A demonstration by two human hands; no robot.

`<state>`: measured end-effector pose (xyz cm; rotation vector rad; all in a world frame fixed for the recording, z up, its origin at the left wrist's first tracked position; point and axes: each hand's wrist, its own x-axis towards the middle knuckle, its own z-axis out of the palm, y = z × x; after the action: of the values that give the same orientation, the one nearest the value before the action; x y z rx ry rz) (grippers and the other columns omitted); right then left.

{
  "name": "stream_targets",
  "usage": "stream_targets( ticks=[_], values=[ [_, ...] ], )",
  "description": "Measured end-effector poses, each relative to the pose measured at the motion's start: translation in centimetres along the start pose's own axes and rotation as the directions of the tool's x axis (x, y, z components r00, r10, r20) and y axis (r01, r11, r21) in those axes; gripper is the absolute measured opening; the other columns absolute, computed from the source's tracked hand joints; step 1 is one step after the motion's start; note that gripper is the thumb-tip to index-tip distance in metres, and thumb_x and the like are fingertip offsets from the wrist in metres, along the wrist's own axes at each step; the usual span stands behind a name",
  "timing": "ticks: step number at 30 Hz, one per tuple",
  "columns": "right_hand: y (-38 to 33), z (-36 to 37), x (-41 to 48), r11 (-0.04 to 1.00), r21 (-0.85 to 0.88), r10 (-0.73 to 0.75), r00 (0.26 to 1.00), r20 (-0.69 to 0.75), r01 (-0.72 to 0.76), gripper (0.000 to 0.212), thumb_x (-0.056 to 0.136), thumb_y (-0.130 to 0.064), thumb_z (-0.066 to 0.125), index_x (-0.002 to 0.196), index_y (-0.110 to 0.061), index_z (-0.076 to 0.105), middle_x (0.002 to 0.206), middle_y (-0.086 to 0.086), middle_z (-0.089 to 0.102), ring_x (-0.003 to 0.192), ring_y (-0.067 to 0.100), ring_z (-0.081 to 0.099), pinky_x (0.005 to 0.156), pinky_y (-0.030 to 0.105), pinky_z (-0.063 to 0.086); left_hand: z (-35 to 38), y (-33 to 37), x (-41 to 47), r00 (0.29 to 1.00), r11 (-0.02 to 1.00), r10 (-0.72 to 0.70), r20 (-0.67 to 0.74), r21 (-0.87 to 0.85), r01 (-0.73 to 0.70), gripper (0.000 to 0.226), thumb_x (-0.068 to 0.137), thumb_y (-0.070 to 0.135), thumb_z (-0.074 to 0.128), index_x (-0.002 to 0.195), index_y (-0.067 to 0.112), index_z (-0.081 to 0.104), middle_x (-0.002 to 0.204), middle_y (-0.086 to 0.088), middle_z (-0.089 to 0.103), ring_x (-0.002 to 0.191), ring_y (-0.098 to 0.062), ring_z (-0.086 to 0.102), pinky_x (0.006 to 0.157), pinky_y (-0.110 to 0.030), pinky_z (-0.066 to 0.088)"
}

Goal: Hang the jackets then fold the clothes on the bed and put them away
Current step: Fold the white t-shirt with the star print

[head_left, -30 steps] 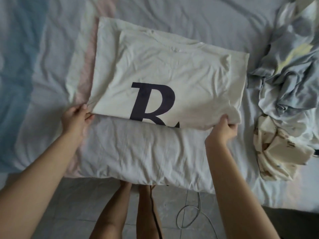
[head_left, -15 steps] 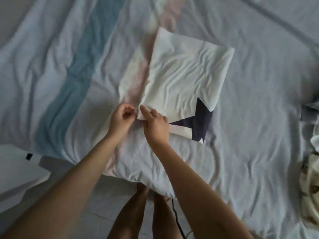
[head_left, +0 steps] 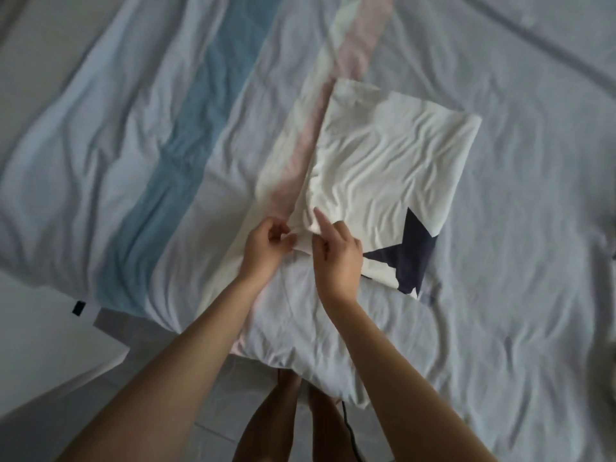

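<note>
My left hand and right hand meet at the near left corner of the folded white T-shirt. My left fingers are curled and pinch the hem. My right thumb and fingers grip the same corner beside them, with the index finger stretched out flat on the cloth. Both forearms reach forward from the foot of the bed, close together at the wrists.

The shirt lies flat and creased on the pale grey sheet, its dark print showing at the near right corner. A pink stripe runs under its left edge, and a blue stripe lies further left. Below, my legs stand on the tiled floor beside a thin dark cable.
</note>
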<state>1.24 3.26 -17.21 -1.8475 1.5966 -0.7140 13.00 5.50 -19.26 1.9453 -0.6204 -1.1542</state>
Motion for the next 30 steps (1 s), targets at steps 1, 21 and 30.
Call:
stream_targets(
  ticks=[1, 21, 30],
  values=[
    [0.2, 0.2, -0.2, 0.997, -0.047, -0.053, 0.997, 0.054, 0.055, 0.045, 0.083, -0.019, 0.04, 0.121, -0.017, 0.065, 0.075, -0.005, 0.05, 0.061, 0.016, 0.049, 0.07, 0.034, 0.045, -0.1, 0.1, -0.1, 1.0, 1.0, -0.008, -0.024, -0.001, 0.008, 0.023, 0.082, 0.0, 0.067, 0.075, 0.017, 0.054, 0.07, 0.001, 0.059, 0.064, -0.008, 0.059, 0.068, -0.032, 0.054],
    [-0.5, -1.3, 1.3, 0.918, -0.238, -0.326, 0.945, 0.002, 0.317, 0.034, 0.089, -0.024, 0.051, 0.118, -0.017, 0.067, 0.074, -0.003, 0.052, 0.067, 0.018, 0.053, 0.084, 0.033, 0.032, 0.1, 4.9, -2.6, 0.986, 0.988, 0.151, 0.067, 0.015, -0.153, 0.074, 0.067, 0.064, 0.064, 0.07, -0.008, 0.047, 0.062, -0.024, 0.053, 0.064, -0.038, 0.06, 0.07, -0.051, 0.056],
    [4.0, -4.4, 2.3, 0.86, -0.336, -0.363, 0.923, 0.128, 0.385, 0.059, 0.086, -0.043, 0.055, 0.132, -0.006, 0.049, 0.112, 0.009, 0.058, 0.11, 0.029, 0.05, 0.11, 0.043, 0.028, 0.5, 4.9, -2.5, 0.971, 0.969, 0.237, -0.037, 0.088, -0.233, 0.054, 0.078, 0.052, 0.055, 0.067, 0.0, 0.053, 0.061, -0.021, 0.053, 0.059, -0.029, 0.055, 0.067, -0.055, 0.052]
  ],
)
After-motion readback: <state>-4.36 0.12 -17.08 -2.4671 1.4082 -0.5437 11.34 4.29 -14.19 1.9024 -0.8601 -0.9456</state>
